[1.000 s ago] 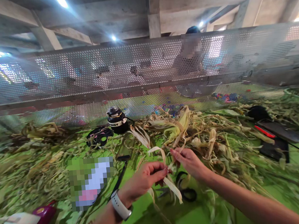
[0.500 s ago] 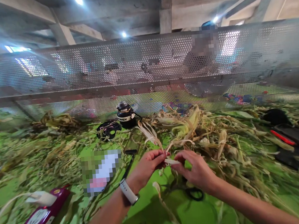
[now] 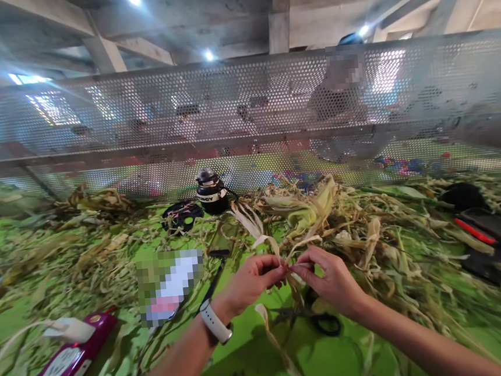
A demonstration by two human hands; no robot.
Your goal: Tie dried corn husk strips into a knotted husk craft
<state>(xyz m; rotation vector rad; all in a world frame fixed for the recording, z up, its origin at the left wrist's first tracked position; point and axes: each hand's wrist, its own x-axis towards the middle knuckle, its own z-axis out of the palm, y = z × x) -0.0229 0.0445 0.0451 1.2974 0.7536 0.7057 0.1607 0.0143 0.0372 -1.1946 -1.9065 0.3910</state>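
My left hand [image 3: 262,273], with a white watch on its wrist, pinches strips of dried corn husk [image 3: 269,242] between thumb and fingers. Close against it, my right hand [image 3: 323,272] is closed on a thin end of husk [image 3: 300,265]. The fingertips of both hands almost meet, and loose husk ends stick up above them. Below the hands lie dark-handled scissors [image 3: 326,324], partly covered by scraps. A long pale husk strip [image 3: 282,349] hangs or lies beneath; I cannot tell which.
Husk scraps [image 3: 368,224] cover much of the green table [image 3: 248,364]. A black jar [image 3: 212,194] stands near the perforated metal screen [image 3: 243,101]. To the left are a purple power strip [image 3: 74,352] and a phone [image 3: 175,288]. A person [image 3: 334,98] sits beyond the screen.
My right hand has shifted slightly left, its fingers closing nearer the left fingertips. The husk strip by the left hand now bends over in an arch. More of the scissors shows.
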